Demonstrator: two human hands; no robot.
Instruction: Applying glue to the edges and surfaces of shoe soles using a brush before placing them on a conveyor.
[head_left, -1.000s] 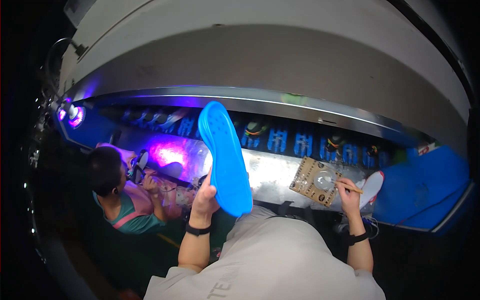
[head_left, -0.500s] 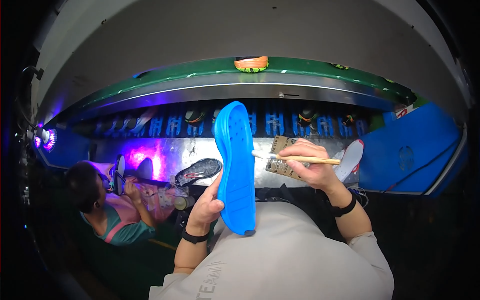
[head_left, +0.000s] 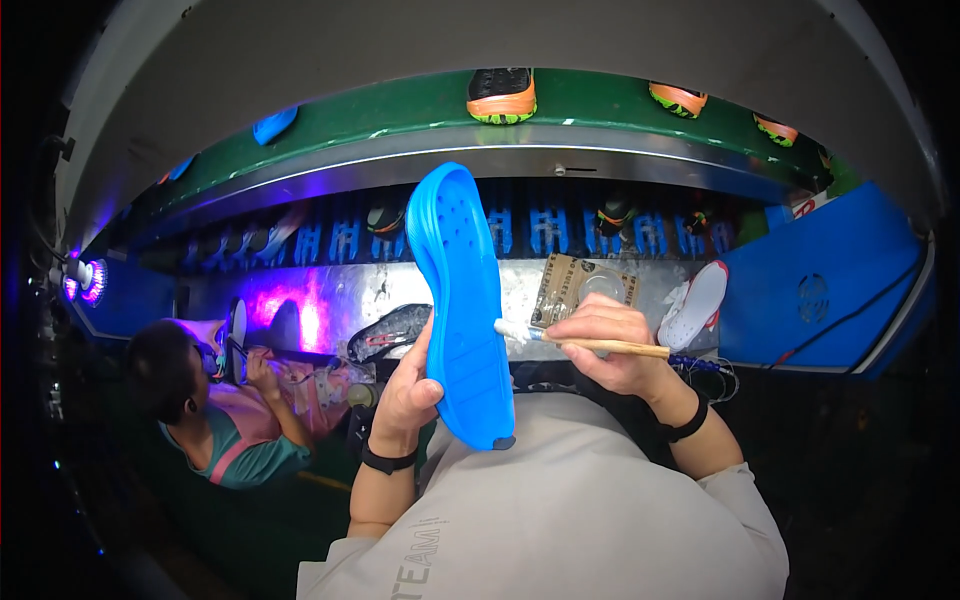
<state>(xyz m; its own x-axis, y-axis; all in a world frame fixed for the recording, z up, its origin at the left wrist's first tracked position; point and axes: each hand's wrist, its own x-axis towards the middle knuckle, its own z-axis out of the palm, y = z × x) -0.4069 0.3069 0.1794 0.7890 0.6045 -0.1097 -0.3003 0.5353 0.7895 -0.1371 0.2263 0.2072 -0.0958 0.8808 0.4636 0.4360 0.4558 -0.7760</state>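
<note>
A bright blue shoe sole [head_left: 462,310] stands lengthwise in front of me, its hollow inner side facing up and small holes at the far end. My left hand [head_left: 408,393] grips its left edge near the close end, thumb in front and fingers behind. In my right hand [head_left: 615,340] is a wooden-handled brush [head_left: 645,349], pinched between thumb and fingers. White bristles at its tip meet the sole's right rim around mid-length. A dark shoe sole [head_left: 385,335] lies on the metal table just beyond my left hand.
Cardboard [head_left: 560,285] with a clear round container [head_left: 601,292] rests on the metal table [head_left: 330,290]. A white shoe [head_left: 695,305] sits to the right. Shoes ride the green belt [head_left: 400,100] above. At left, another person [head_left: 220,400] works beside a purple lamp [head_left: 93,280].
The brush tip has slid along the sole's right rim toward the near end. The sole appears higher in view, and more of the green belt and its shoes shows.
</note>
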